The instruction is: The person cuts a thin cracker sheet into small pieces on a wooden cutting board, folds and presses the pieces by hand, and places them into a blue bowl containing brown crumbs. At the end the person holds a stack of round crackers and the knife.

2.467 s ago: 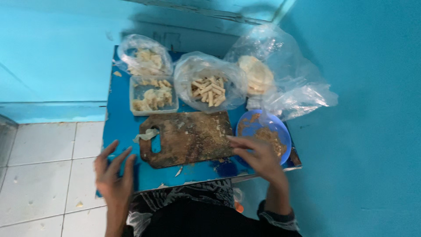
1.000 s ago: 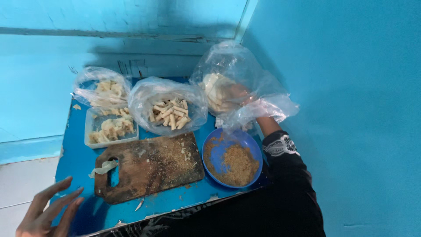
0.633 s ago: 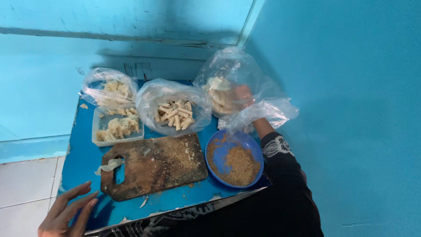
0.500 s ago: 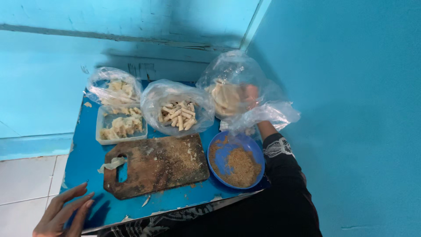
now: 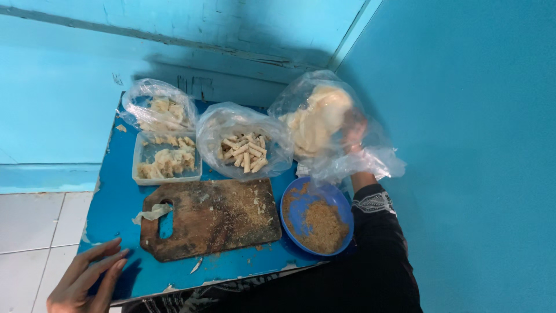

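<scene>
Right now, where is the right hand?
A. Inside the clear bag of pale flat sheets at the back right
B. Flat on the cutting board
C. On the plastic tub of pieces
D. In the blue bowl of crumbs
A: the right hand is inside the clear bag, against the pale sheets, above the blue bowl.

Right hand (image 5: 354, 130) blurred inside a clear plastic bag (image 5: 330, 124); whether its fingers close on the pale sheets (image 5: 315, 119) beside them cannot be told. Left hand (image 5: 87, 281) cut off at the lower edge, wrist unseen, fingertips at the table edge (image 5: 124, 272).
</scene>
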`<state>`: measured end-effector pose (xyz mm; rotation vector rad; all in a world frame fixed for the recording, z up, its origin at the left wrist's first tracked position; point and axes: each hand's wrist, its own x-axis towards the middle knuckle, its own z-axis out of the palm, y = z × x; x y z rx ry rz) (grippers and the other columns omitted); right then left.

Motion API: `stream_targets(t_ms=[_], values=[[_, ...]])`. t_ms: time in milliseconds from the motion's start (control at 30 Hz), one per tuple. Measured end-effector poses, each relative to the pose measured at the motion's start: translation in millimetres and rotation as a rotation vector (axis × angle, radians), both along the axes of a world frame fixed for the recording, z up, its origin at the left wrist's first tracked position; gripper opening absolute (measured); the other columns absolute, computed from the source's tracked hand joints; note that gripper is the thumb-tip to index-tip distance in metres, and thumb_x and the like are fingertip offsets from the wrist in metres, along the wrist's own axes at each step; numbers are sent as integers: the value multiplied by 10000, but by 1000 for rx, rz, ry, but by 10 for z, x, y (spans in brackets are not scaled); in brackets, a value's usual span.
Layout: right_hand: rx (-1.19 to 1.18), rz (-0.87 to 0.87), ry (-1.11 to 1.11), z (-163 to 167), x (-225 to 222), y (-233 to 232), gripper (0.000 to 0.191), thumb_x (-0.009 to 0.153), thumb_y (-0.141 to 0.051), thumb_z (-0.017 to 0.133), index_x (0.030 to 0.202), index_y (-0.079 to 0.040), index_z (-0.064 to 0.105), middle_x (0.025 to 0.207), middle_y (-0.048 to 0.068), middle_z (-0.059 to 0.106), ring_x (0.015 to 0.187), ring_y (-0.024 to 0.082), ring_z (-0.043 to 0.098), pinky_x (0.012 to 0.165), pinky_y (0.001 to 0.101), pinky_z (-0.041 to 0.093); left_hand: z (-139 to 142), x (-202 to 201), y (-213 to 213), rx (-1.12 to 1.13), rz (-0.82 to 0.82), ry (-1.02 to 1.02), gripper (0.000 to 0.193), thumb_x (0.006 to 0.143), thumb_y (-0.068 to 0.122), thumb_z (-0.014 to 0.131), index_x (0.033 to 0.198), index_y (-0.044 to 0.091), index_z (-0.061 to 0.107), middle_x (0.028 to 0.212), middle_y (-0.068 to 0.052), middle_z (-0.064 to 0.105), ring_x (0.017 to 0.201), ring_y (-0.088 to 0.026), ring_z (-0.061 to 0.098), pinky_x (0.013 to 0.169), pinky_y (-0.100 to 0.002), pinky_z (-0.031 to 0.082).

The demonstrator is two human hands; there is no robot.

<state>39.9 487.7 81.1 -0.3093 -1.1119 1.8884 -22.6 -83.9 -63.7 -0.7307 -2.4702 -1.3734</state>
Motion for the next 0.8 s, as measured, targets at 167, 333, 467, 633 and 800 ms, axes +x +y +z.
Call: stream_targets(t_ms=[167,333,467,633,800], values=[[-136,55,44,-125,52,1,339,947,-151,547,1226,20,634,1179,199,717,1054,348,724,931,464,591,6,9,-26,58,-3,20,182,867,32,744,1042,66,781,1216,-115,733,1090,-196,731,962,-333,610],[-242,69,49,-185,160,35,355,954,-167,532,1244,20,621,1196,198,713,1066,349,723,945,472,594,172,80,-122,13,16,9,196,895,18,741,1085,52,778,1224,-128,732,1091,-196,726,914,-318,596],[-316,69,46,-191,362,16,369,960,-179,520,1258,19,610,1209,196,709,1075,350,722,956,479,597,251,164,-140,51,14,-7,195,915,9,732,1104,43,771,1200,-132,728,1132,-206,714,984,-343,584],[-320,81,54,-248,802,-64,386,967,-194,506,1275,19,596,1226,195,705,1087,351,721,970,488,600,228,180,-150,71,12,-27,185,935,-1,730,1113,32,769,1200,-140,724,1141,-210,711,990,-336,580],[-323,-14,-3,-463,1369,-113,311,1105,-49,480,1372,83,572,1307,195,674,1194,292,674,1080,403,538,180,159,-157,78,-49,21,181,943,-9,729,1116,26,766,1198,-136,722,1147,-205,712,974,-305,582]])
